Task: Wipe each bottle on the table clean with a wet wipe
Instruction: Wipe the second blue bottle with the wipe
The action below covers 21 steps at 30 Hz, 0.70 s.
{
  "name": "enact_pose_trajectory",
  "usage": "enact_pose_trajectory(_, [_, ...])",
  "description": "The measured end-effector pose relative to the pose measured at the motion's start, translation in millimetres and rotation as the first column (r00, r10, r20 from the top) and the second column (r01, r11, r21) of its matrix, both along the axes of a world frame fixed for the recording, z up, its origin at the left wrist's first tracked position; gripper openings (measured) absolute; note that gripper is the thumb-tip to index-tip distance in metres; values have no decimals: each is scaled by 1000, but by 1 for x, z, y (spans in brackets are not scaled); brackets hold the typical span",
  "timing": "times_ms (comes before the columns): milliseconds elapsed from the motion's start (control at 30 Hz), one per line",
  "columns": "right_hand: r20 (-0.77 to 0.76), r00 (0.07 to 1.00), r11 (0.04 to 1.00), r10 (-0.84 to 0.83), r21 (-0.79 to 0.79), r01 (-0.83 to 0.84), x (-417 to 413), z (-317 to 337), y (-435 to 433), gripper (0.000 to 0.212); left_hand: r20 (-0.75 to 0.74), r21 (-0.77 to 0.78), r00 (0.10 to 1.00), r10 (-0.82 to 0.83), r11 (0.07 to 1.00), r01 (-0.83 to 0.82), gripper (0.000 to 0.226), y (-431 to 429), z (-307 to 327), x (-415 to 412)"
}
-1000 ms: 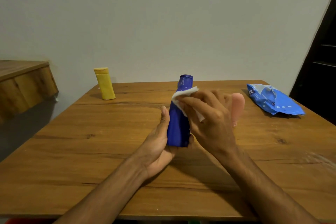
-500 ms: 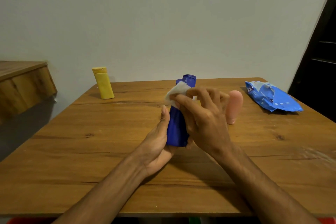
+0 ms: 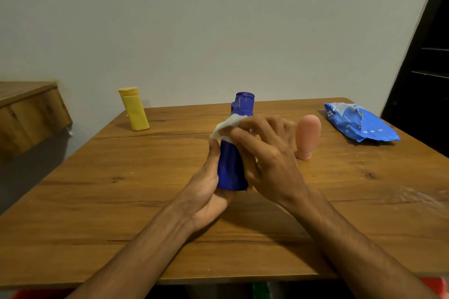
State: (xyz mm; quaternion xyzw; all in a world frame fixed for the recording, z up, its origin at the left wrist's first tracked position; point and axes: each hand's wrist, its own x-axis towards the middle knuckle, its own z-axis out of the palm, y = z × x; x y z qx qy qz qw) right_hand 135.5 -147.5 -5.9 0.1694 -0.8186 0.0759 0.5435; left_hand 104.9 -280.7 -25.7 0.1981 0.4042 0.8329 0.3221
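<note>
As the head view looks down over both forearms, the left hand (image 3: 209,192) cradles the foot of the blue bottle (image 3: 229,170) near the middle of the counter (image 3: 121,201). The bottle stands nearly upright with a slight lean. The left thumb runs up its left flank and the other fingers are hidden behind it, so this grip is wrapped round the bottle. Whether the base rests on the wood or only in the palm I cannot tell. The right hand (image 3: 269,160) curls its fingers over the bottle's shoulder, its grip pinching the wet wipe (image 3: 224,128) against the plastic just below the cap.

A second ago the wipe lay on the front of the neck, towards the right. It has since slid round to the left flank, and its loose corner now sits just above the left thumb tip. That reads as a rub working its way round the shoulder, so this bottle is probably mid-clean, with the bare cap and lower body perhaps still to do.

There are three bottles: the blue one in hand, one yellow bottle (image 3: 134,110) standing at the far left, and one pink bottle (image 3: 307,133) standing just behind the right hand. Neither of these two has shifted. There is one wipe in use and one blue wipe pack (image 3: 359,125) lying at the far right. Whether the yellow and pink bottles have been wiped cannot be judged from here.
</note>
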Motion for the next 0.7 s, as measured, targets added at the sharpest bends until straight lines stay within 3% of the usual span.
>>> enact_pose_trajectory(67, [-7, 999, 999, -44, -2, 44, -1, 1, 2, 22, -7, 5, 1000, -22, 1000, 23, 60, 1, -1, -2])
enact_pose_trajectory(133, [-10, 999, 990, -52, -131, 50, -1, 4, 5, 24, -3, -5, 998, -62, 998, 62, 66, 1, -1, -3])
enact_pose_trajectory(333, [14, 979, 928, 205, -320, -190, 2, 1, 7, 26, 66, 93, 986, -151, 985, 144, 67, -1, -1, -4])
enact_pose_trajectory(500, [22, 973, 836, 229, -517, -186, -2, 2, 12, 28, 78, 99, 972, -224, 971, 216, 73, -4, 0, -6])
enact_pose_trajectory(700, [1, 956, 827, 294, -502, -254, 3, 7, 14, 25, 107, 138, 961, -253, 961, 238, 72, -5, 1, -4])
